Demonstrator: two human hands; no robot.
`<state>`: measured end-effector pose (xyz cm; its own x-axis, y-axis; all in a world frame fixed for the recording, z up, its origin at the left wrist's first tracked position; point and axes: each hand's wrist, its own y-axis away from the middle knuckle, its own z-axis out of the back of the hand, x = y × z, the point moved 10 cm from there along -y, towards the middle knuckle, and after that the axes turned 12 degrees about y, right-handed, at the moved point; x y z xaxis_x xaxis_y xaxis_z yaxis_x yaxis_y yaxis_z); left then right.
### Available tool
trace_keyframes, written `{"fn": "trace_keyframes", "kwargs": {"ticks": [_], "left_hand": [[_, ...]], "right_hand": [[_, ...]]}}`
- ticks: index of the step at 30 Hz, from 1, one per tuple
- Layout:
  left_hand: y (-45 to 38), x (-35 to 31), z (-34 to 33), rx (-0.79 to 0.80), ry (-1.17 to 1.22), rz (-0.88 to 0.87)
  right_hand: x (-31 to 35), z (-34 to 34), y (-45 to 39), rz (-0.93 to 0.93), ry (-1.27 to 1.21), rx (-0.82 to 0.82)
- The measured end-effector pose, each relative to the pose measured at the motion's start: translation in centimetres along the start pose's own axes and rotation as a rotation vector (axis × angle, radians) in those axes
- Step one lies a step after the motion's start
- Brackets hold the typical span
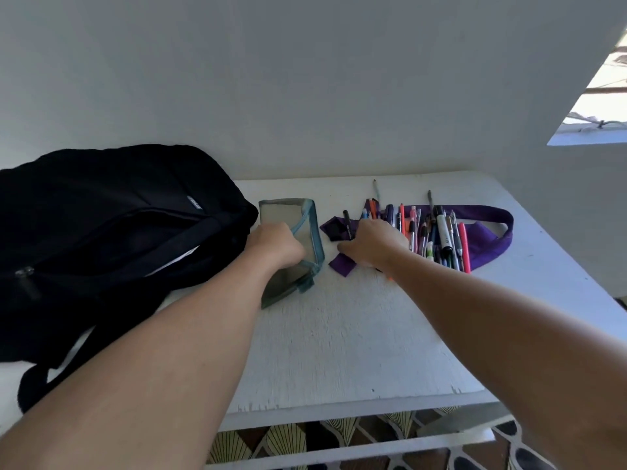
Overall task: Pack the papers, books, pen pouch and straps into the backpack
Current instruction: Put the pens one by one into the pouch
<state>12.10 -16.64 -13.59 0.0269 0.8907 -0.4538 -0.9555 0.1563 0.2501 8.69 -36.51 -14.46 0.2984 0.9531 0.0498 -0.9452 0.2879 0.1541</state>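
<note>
Black fabric backpack (112,228), far-left of white table (339,334), zip gaping, white papers showing inside.

Head view, only one:
- Mesh pen pouch (288,215), teal-edged, just right of backpack, mouth open, looks empty.
- Left hand (278,245): fingers curled round pouch's zip edge, holding it open.
- Pens (437,235): loose row, mixed colours, lying across purple strap (492,232), right of pouch.
- Right hand (373,245): palm down on near end of pens and strap; fingers hidden, so grip can't tell.
- Books: not seen.

Risks, judged: pens round and loose, so a big grab prob. scatters some or rolls them off the table edge; strap under them may drag along; floppy pouch mouth could fold shut and block entry.
</note>
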Motion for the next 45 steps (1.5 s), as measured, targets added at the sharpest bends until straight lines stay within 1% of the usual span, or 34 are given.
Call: {"fn": "trace_keyframes", "kwargs": {"ticks": [2, 5, 8, 13, 18, 22, 24, 25, 27, 29, 31, 33, 35, 38, 40, 41, 43, 44, 45], "left_hand": [[-0.1, 0.4, 0.3, 0.004, 0.048, 0.025], [-0.1, 0.5, 0.3, 0.016, 0.087, 0.049], [-0.1, 0.1, 0.1, 0.014, 0.089, 0.043], [0.1, 0.1, -0.4, 0.028, 0.069, 0.04], [0.3, 0.0, -0.4, 0.039, 0.054, 0.019], [0.2, 0.0, -0.3, 0.045, 0.042, 0.032], [0.0, -0.1, -0.2, 0.032, 0.057, 0.038], [0.0, -0.2, -0.1, 0.023, 0.067, 0.04], [0.0, -0.4, -0.1, 0.003, 0.079, 0.041], [0.0, -0.6, -0.1, -0.007, 0.087, 0.043], [0.1, -0.6, 0.1, -0.012, 0.098, 0.052], [0.2, -0.5, 0.5, -0.018, 0.14, 0.074], [0.3, -0.2, 0.8, -0.017, 0.233, 0.096], [0.8, 0.5, 1.0, -0.001, 0.422, 0.152], [1.3, 0.9, 1.2, 0.003, 0.502, 0.169], [1.5, 0.9, 1.3, 0.002, 0.526, 0.169], [2.0, 0.9, 1.6, 0.006, 0.543, 0.165], [2.2, 0.8, 1.7, 0.013, 0.545, 0.16], [2.4, 0.7, 1.8, 0.018, 0.551, 0.152]], "right_hand": [[-0.2, 0.2, 0.2, -0.027, -0.047, 0.001], [-0.3, 1.3, 0.5, -0.056, -0.13, -0.052], [0.2, 2.2, 0.3, -0.04, -0.239, -0.091], [2.6, 1.1, -0.6, 0.026, -0.128, -0.114], [3.2, 0.0, -0.9, 0.013, 0.018, -0.117], [3.2, -0.2, -1.1, -0.012, -0.017, -0.113], [2.6, 0.0, -1.3, -0.051, -0.138, -0.12], [2.4, 0.2, -1.3, -0.065, -0.245, -0.119], [2.3, 0.2, -1.4, -0.101, -0.554, -0.088], [3.1, -0.6, -1.2, -0.135, -0.906, 0.011], [4.7, -1.5, -0.1, -0.147, -1.221, 0.16], [5.8, -1.9, 1.0, -0.127, -1.325, 0.221], [6.7, -2.3, 1.7, -0.052, -1.282, 0.23], [7.4, -2.7, 2.3, 0.025, -1.017, 0.222], [7.7, -2.6, 2.6, 0.057, -0.902, 0.266], [7.9, -2.4, 2.7, 0.072, -0.88, 0.271], [7.6, -1.5, 2.4, 0.086, -0.857, 0.219], [7.2, -1.0, 2.2, 0.068, -0.892, 0.185], [6.8, -0.6, 2.1, 0.03, -0.986, 0.166]]}}
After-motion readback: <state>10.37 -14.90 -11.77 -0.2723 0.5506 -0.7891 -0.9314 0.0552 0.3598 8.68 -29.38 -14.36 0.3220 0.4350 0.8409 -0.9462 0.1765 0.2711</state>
